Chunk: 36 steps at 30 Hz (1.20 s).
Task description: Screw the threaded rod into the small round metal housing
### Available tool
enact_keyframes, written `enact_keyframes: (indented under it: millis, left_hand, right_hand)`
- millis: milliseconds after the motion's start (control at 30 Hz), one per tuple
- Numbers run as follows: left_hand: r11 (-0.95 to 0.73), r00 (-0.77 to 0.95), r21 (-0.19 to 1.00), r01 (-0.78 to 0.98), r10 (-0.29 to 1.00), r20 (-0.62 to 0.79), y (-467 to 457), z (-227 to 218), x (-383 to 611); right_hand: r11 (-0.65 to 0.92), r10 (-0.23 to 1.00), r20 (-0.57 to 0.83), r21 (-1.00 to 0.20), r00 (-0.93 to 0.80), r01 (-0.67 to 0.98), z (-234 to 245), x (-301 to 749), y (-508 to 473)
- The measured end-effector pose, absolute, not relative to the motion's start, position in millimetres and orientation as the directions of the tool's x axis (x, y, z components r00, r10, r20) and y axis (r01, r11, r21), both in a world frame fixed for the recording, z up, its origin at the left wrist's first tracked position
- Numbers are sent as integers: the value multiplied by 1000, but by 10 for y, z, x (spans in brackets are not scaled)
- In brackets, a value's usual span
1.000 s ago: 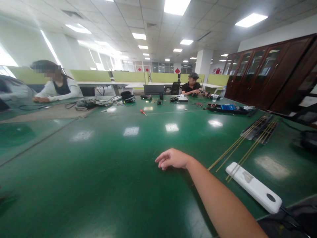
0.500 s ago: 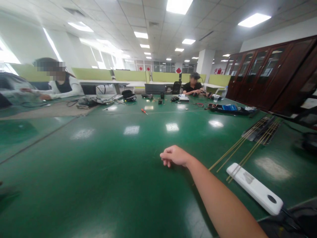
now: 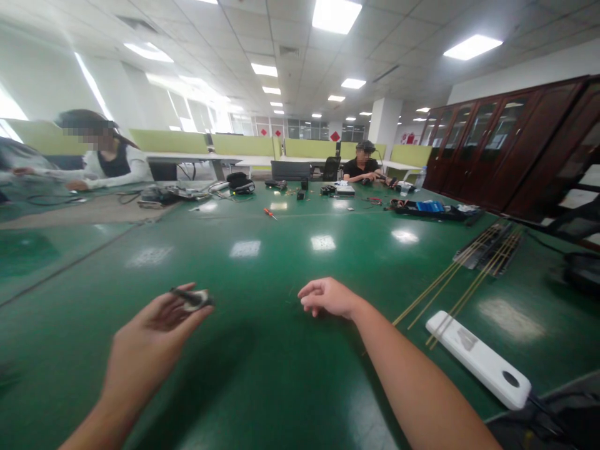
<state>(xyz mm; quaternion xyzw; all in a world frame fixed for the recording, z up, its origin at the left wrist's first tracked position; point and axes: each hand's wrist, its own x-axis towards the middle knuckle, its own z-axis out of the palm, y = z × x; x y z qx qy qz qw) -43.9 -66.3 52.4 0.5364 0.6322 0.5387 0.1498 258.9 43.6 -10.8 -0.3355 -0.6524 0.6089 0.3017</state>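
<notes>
My left hand [image 3: 150,337] is raised over the green table, its thumb and fingers closed on a small dark-and-whitish part [image 3: 199,300] with a short black rod-like piece. I cannot make out exactly what this part is. To its right, my right hand [image 3: 325,297] rests low at the tabletop with loosely curled fingers slightly apart. Nothing shows between them. A few faint thin lines lie beside its fingertips, too fine to identify.
An orange screwdriver [image 3: 269,213] lies farther back. At right are a white power strip [image 3: 478,359] and several thin yellowish rods [image 3: 454,275]. Electronics and a black tray [image 3: 429,209] stand along the far side. One person [image 3: 360,165] sits opposite, another [image 3: 112,162] at left.
My left hand has come into view from the lower left, holding the small dark-and-whitish part. The right hand stays in about the same place, its fingers a little more apart.
</notes>
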Motion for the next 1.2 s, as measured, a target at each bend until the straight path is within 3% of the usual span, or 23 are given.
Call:
enact_keyframes:
  millis: [67, 133, 300, 433, 500, 700, 1200]
  left_hand:
    - [-206, -275, 932, 300, 917, 291, -410, 436, -153]
    - [-234, -195, 942, 240, 939, 283, -182, 322, 132]
    - [-348, 30, 824, 448, 927, 375, 94, 98, 434]
    - [-503, 198, 671, 545, 855, 480, 110, 55, 328]
    - [-531, 253, 649, 545, 842, 476, 113, 33, 272]
    - [-481, 238, 731, 484, 876, 419, 137, -45, 275]
    - [-491, 302, 715, 497, 871, 388, 129, -27, 267]
  right_hand:
    - [51, 839, 8, -997, -544, 64, -121, 2586, 459]
    - [93, 875, 44, -993, -481, 78, -138, 2585, 483]
    - [359, 904, 269, -900, -333, 248, -174, 2588, 477]
    - [527, 839, 407, -772, -362, 355, -157, 2567, 397]
    - [560, 820, 427, -736, -382, 380, -142, 2549, 364]
    - [582, 808, 401, -662, -432, 473, -111, 2507, 335]
    - [583, 810, 403, -632, -426, 510, -50, 2416, 288]
